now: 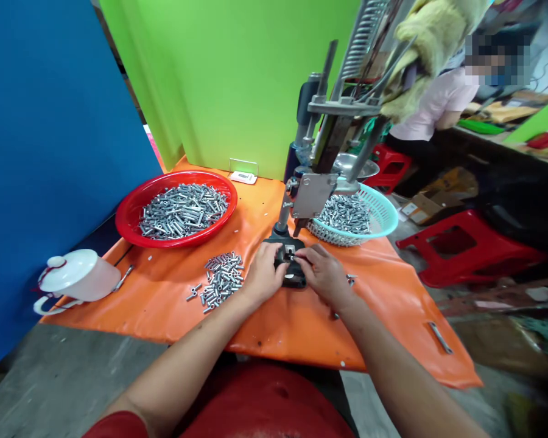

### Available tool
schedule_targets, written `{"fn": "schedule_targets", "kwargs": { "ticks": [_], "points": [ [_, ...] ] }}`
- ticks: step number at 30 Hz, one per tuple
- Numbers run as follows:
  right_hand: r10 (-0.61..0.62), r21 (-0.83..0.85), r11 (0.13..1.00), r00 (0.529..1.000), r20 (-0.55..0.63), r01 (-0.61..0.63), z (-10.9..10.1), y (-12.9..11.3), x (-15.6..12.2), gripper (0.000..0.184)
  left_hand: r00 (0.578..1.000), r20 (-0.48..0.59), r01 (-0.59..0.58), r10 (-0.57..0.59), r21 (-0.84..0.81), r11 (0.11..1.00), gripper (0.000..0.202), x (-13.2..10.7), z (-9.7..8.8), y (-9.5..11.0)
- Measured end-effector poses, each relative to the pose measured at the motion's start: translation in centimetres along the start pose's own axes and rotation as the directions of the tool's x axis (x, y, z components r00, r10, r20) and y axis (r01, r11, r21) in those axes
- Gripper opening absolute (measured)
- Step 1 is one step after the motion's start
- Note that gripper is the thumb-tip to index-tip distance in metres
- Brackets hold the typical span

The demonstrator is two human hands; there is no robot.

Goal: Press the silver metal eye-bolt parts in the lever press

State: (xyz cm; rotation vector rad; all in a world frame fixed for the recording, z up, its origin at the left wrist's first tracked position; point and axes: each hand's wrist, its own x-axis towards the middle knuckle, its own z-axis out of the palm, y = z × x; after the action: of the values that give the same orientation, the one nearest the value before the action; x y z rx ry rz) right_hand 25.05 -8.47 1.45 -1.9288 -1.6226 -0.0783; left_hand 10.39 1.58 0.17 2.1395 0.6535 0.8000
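Note:
A bench press (pixel 314 196) with a dark base (pixel 296 281) stands before me. My left hand (pixel 265 269) rests at the left side of the base, thumb and fingers apart, with nothing seen between them. On the other side, my right hand (pixel 323 271) pinches a small metal part (pixel 292 257) at the fixture under the press head; the fingers partly cover it. Left of my left hand lies a loose pile of metal eye bolts (pixel 223 277). A few more bolts (pixel 351 280) peek out beside my right hand.
A red basin (pixel 123 214) of eye bolts sits at the back left; a light blue basket (pixel 386 214) of similar parts stands behind the press. A white lidded jug (pixel 84 277) and a wrench (pixel 439 338) lie near opposite table edges. A person (pixel 432 115) sits beyond, near red stools (pixel 475 246).

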Motion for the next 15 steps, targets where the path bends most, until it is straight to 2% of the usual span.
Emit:
{"fn": "schedule_targets", "kwargs": {
  "ticks": [4, 8, 12, 15],
  "points": [
    [-0.079, -0.135, 0.987, 0.996, 0.047, 0.084, 1.3, 0.2, 1.7, 0.021, 0.999, 0.041, -0.013, 0.01, 0.078, 0.997, 0.033, 1.4, 0.6, -0.9],
    [-0.091, -0.085, 0.992, 0.994, 0.053, 0.095, 1.3, 0.9, 2.2, 0.021, 0.999, 0.031, -0.014, 0.01, 0.115, 0.993, 0.019, 2.0, 1.2, -1.1],
    [0.012, 0.079, 0.997, 0.995, 0.095, -0.019, -1.8, 2.8, 0.4, 0.028, 1.0, -0.006, -0.01, 0.011, 0.114, 0.993, 0.018, 2.2, 1.8, -1.0],
    [0.052, 0.021, 0.998, 0.972, 0.231, -0.059, -5.0, 4.4, -2.4, 0.023, 0.999, -0.041, -0.012, 0.015, 0.077, 0.997, 0.022, 2.2, 2.4, -0.9]
  ]
}}
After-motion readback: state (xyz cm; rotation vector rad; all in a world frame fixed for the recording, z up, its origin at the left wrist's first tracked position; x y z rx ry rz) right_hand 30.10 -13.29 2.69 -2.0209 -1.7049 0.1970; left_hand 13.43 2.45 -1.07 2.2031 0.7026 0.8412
